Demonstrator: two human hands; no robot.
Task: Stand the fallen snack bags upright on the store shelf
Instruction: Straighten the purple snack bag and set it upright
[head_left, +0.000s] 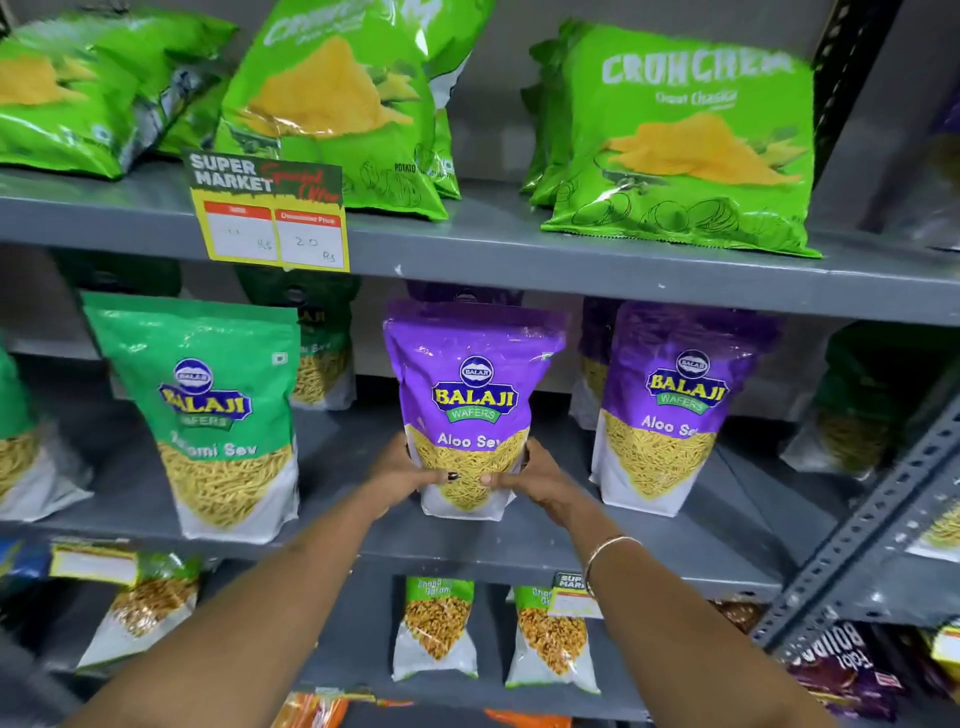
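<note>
1. Counting on the middle shelf (519, 540): two purple Aloo Sev bags stand in the front row, one green sev bag (208, 410) stands toward the left, and further bags sit behind them and at both ends, too shadowed or cut off to count

2. Held purple bag (470, 400): upright at the middle of the shelf, near its front edge, base at or just above the shelf surface; contact there cannot be told

3. Second purple bag (670, 405): upright just beside the held one on its right, apart from it

4. Left hand (402, 475): curled around the lower left side of the held bag, thumb across the front, grasping it

5. Right hand (535, 478): curled around the lower right side of the same bag, thumb on the front, grasping it; a thin bangle (608, 553) circles that wrist

6. Top shelf: three groups of light green chip bags (685, 140), leaning back; exact number hidden by overlap. A price tag (270, 213) hangs at the front edge toward the left

7. Lower shelf: two small nut packs (436, 629) upright below the held bag, a third toward the left
</note>
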